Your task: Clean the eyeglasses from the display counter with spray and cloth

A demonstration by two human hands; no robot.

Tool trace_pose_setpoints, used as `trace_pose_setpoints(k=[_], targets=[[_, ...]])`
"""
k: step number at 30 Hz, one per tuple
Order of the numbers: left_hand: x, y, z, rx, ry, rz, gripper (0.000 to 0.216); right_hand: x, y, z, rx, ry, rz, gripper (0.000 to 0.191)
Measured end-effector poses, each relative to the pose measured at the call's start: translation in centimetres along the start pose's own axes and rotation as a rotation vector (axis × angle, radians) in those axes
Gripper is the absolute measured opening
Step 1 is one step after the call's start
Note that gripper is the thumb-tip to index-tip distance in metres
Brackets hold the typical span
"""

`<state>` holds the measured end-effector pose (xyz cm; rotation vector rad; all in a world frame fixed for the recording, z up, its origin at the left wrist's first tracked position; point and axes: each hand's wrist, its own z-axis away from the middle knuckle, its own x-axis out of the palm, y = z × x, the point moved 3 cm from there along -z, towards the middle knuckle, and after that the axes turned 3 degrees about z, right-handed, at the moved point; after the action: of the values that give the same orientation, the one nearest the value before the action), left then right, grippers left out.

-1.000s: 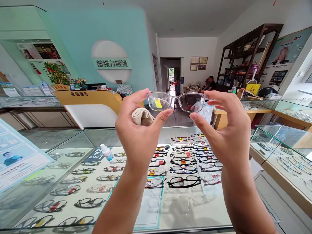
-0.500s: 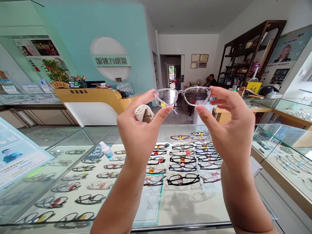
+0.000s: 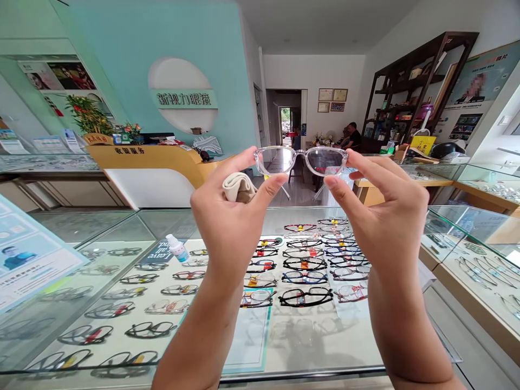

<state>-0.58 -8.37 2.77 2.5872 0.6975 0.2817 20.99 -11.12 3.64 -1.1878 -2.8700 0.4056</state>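
A pair of clear-framed eyeglasses [image 3: 300, 153] is held up level above the glass counter, between both hands. My left hand [image 3: 229, 216] pinches the left end of the frame between thumb and fingertips. A folded beige cloth [image 3: 239, 188] is tucked in that same hand, behind the thumb. My right hand [image 3: 384, 211] grips the right end of the frame, thumb below and index finger at the hinge. Two temples show beneath the lenses, pointing away from me. Red lettering shows on the right lens.
Rows of eyeglasses [image 3: 304, 264] lie inside the glass display case [image 3: 320, 346]. On its top stand a small white bottle [image 3: 177, 249] and, at left, a printed sign [image 3: 32, 254]. Beyond are a yellow-and-white service desk [image 3: 158, 179], a dark shelf [image 3: 400, 89] and a seated person [image 3: 352, 136].
The eyeglasses have turned slightly in my hands, so both temples now show below the lenses. The view has shifted a little; both hands keep their hold.
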Motion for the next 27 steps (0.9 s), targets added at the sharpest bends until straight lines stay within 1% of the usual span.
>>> trace_pose_setpoints(k=[4, 9, 18, 22, 27], targets=[[-0.1, 0.0, -0.4, -0.034, -0.018, -0.020, 0.052, 0.2, 0.1, -0.1, 0.039, -0.019, 0.032, 0.028], [-0.2, 0.0, -0.6, -0.089, -0.044, -0.096, 0.055, 0.3, 0.0, -0.2, 0.089, -0.076, 0.097, 0.027], [-0.2, 0.1, -0.8, -0.130, -0.055, -0.094, 0.053, 0.2, 0.0, -0.2, 0.104, -0.107, 0.152, 0.030], [-0.1, -0.3, -1.0, -0.199, -0.087, -0.082, 0.052, 0.0, -0.2, -0.2, 0.085, -0.091, 0.159, 0.029], [0.2, -1.8, -1.4, -0.263, -0.166, 0.011, 0.059, -0.3, -0.7, -0.1, 0.080, -0.042, 0.125, 0.026]])
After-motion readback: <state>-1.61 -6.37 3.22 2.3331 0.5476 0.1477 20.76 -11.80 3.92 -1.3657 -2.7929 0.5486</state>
